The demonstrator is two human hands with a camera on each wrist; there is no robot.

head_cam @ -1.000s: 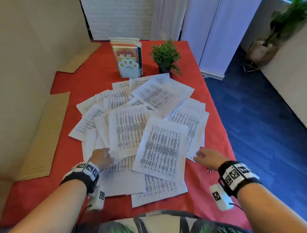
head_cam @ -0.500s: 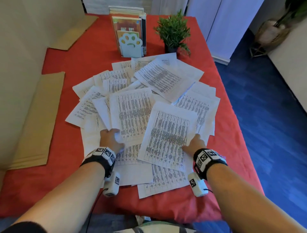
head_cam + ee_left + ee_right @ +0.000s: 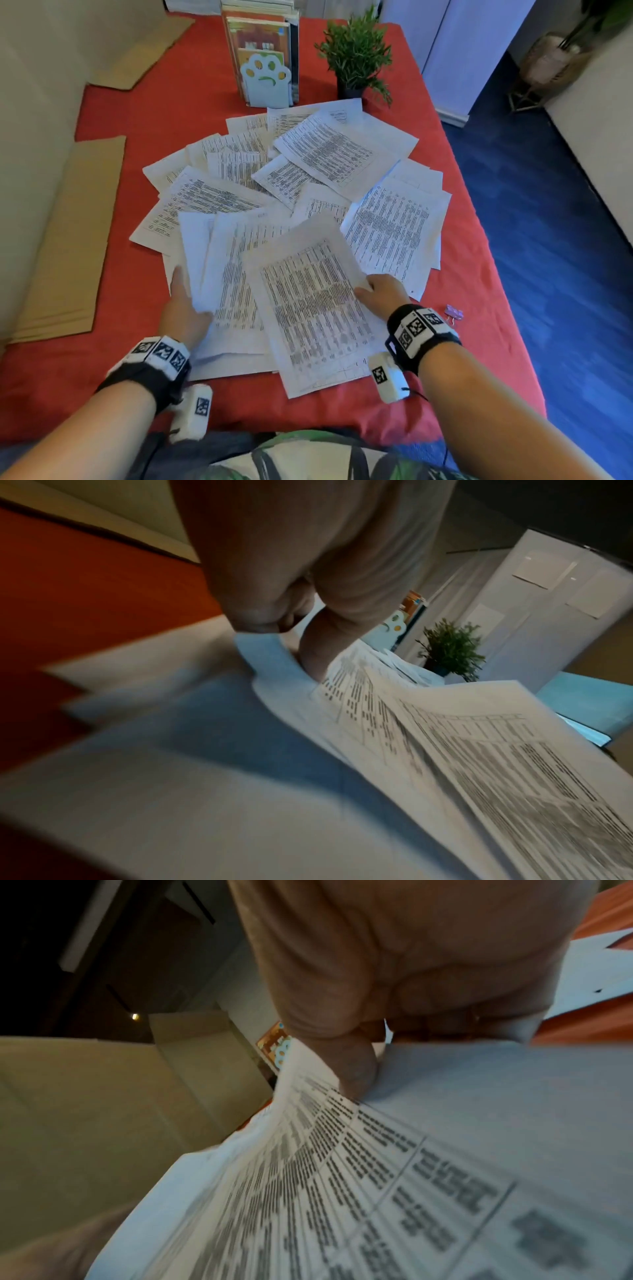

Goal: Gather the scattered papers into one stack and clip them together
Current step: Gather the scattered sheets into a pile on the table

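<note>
Both hands pinching printed papers (image 3: 311,301), left hand (image 3: 181,311) and right hand (image 3: 380,294), table text too blurred to read.

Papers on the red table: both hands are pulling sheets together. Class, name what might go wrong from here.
1. The papers overlap at many angles, so sweeping them inward may crease or fold corners.
2. The right hand and left hand grip only the near sheets; far ones by the plant could be left behind.
3. The clip lies near the table edge and could get knocked off.
</note>
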